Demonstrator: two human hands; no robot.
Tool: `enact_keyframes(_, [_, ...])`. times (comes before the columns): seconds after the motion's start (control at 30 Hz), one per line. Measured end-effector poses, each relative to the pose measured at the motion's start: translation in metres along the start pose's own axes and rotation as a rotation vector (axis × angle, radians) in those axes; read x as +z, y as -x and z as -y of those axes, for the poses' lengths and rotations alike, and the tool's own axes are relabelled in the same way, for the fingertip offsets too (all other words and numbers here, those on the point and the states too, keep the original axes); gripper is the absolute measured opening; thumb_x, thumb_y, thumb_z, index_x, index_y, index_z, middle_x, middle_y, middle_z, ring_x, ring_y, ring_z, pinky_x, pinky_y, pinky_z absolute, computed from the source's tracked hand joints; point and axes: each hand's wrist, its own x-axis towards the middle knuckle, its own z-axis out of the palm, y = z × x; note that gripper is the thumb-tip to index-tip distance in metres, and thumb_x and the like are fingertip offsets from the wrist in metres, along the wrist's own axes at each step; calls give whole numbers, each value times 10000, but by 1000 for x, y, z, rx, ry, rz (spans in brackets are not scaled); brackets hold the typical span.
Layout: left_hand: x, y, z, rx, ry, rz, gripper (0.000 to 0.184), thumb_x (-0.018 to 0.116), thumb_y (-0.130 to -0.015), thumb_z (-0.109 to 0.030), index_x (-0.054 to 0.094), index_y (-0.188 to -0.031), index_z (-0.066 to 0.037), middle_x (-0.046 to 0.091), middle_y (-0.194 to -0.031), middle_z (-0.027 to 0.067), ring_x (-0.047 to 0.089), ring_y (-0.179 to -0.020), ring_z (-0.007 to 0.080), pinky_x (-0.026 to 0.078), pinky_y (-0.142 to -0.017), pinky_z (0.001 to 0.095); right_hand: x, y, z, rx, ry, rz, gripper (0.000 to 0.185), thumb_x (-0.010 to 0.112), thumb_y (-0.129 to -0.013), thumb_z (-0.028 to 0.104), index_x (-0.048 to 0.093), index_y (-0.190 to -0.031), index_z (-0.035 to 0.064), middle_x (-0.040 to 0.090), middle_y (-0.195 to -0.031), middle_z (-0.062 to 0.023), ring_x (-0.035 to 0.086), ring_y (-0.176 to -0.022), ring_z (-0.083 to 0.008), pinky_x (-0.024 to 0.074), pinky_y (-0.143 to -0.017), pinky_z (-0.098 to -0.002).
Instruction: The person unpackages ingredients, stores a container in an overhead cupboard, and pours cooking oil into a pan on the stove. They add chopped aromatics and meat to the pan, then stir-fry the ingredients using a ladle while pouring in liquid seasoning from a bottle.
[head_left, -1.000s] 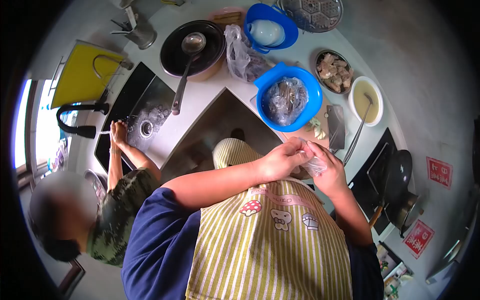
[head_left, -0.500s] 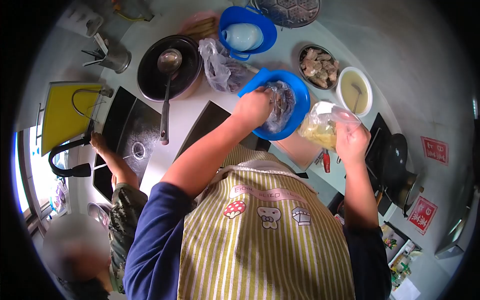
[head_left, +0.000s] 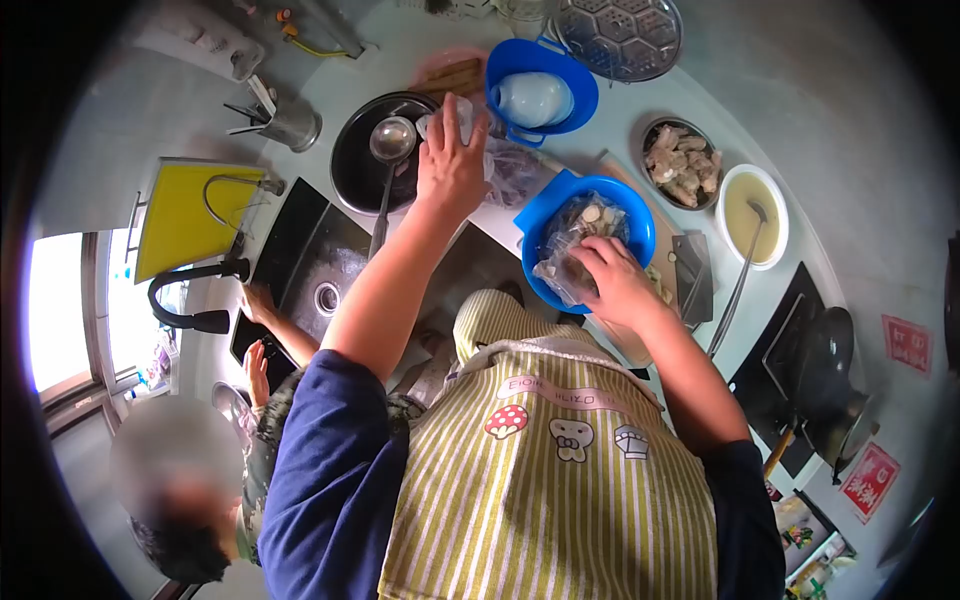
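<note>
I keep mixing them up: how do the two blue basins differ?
The far blue basin holds white crockery; the near blue basin holds a clear plastic bag. The far basin has loop handles, the near basin a broad side tab. The right hand reaches into the near basin, none into the far basin. Both sit on the counter.

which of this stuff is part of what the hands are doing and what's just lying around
Seemingly in use:
right hand, fingers on the clear bag of food
blue bowl around that bag
left hand, at another plastic bag

Seemingly just lying about:
meat pieces
white bowl of pale liquid
wide knife blade
dark basin
</note>
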Motion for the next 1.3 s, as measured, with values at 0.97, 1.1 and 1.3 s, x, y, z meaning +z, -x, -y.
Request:
enact_keyframes(0.97, [89,116,-64,-350,785,667,421,637,-886,-400,725,-1013,-9,726,-964,211,709,-938,335,541,-872,430,2,-20,-26,-303,252,-368,285,631,-781,172,674,-1037,56,573,-1173,-138,533,-1118,-354,410,-966,-506])
enact_keyframes(1.1, [56,110,-86,-555,950,563,439,616,-898,-364,702,-1041,43,717,-908,237,734,-861,284,602,-707,398,9,6,-32,-608,125,-252,474,633,-788,157,570,-1249,66,552,-1137,-140,524,-1089,-348,420,-969,-526])
enact_keyframes(1.3, [-113,94,-30,-583,1109,413,341,597,-939,-210,676,-1061,98,720,-919,165,732,-741,232,637,-637,354,-105,7,98,-646,435,-232,488,725,-777,334,592,-1172,80,487,-1307,-211,425,-1305,-374,280,-1114,-619])
